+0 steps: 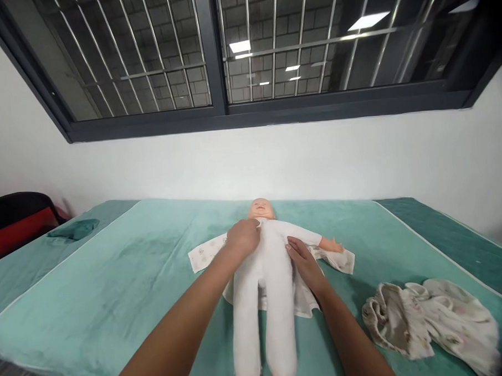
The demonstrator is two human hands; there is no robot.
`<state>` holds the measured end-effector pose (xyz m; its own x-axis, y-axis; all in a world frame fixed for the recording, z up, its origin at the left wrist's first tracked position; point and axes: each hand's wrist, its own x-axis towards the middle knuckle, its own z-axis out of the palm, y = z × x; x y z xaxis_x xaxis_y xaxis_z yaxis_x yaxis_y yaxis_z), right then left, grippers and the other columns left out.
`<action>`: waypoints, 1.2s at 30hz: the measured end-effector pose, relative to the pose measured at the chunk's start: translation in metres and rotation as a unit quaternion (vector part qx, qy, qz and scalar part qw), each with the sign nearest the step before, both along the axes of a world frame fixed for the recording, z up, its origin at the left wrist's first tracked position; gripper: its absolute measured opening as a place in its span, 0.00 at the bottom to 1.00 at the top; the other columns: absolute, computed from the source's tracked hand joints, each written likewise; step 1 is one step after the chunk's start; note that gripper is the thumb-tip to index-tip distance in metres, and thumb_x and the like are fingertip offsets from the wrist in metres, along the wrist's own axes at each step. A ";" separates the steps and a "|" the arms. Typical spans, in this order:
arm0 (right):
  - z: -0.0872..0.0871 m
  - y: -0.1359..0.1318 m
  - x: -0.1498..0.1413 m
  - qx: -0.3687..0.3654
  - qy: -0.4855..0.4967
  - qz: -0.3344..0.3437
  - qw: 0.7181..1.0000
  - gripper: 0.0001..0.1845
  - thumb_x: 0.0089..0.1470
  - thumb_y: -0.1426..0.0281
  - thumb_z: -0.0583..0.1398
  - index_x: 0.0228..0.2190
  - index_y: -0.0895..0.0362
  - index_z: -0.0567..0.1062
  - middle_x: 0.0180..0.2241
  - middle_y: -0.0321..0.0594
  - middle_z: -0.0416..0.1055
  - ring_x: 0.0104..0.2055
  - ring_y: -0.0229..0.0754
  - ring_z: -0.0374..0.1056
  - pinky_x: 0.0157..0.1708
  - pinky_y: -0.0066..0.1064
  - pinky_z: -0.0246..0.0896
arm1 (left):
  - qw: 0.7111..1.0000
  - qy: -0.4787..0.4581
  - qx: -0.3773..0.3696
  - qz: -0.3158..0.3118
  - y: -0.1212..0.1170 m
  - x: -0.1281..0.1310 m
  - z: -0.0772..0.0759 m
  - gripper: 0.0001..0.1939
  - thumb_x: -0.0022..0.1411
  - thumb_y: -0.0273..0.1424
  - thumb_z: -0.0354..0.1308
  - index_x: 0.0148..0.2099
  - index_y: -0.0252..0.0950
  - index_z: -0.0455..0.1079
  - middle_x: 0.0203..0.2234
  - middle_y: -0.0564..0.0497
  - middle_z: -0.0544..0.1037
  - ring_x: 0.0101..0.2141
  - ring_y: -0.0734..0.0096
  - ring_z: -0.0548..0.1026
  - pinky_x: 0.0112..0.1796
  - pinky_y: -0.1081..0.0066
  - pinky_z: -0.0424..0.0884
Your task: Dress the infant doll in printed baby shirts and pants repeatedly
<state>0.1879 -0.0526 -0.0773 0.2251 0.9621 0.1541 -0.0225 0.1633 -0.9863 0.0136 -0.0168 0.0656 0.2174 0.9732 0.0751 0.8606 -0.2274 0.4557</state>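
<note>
A baby doll [278, 264] in a white long-legged suit lies on its back, head toward the wall. A light printed baby shirt [207, 252] is spread out beneath it, with one sleeve out to the left and another partly under the doll's arm on the right. My left hand [243, 236] is closed at the doll's upper chest, gripping the white suit near the collar; its fingertips are partly hidden. Against the doll's side below the arm lies my right hand [303, 260], fingers stretched out, touching the suit.
Crumpled printed baby clothes [435, 318] lie at the right on the green bed cover [113, 282]. A small dark green cloth [73, 229] and a red and black bag [22, 223] are at the far left. Behind stand a white wall [191, 163] and a barred window [218, 51].
</note>
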 end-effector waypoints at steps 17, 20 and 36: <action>-0.019 0.004 0.001 0.031 0.015 0.031 0.999 0.29 0.45 0.69 0.57 0.53 0.54 0.70 0.57 0.43 0.67 0.59 0.48 0.63 0.62 0.46 0.52 | 0.997 -0.041 0.051 -0.037 -0.079 -0.030 -0.051 0.13 0.69 0.40 0.43 0.43 0.39 0.65 0.32 0.50 0.77 0.33 0.62 0.73 0.32 0.66 0.63; -0.018 -0.001 0.000 0.033 -0.024 0.064 0.997 0.36 0.47 0.72 0.55 0.60 0.51 0.63 0.63 0.38 0.57 0.64 0.46 0.54 0.65 0.45 0.46 | 0.986 -0.124 0.071 -0.090 -0.078 -0.019 -0.049 0.13 0.69 0.37 0.45 0.45 0.41 0.69 0.38 0.51 0.76 0.40 0.65 0.73 0.41 0.67 0.66; -0.002 -0.012 -0.004 0.134 -0.188 0.107 0.967 0.22 0.57 0.73 0.51 0.53 0.52 0.70 0.53 0.41 0.68 0.58 0.46 0.59 0.61 0.42 0.49 | 0.915 0.132 0.160 -0.346 0.002 0.066 -0.011 0.22 0.59 0.27 0.54 0.57 0.42 0.62 0.52 0.47 0.72 0.51 0.57 0.69 0.48 0.58 0.63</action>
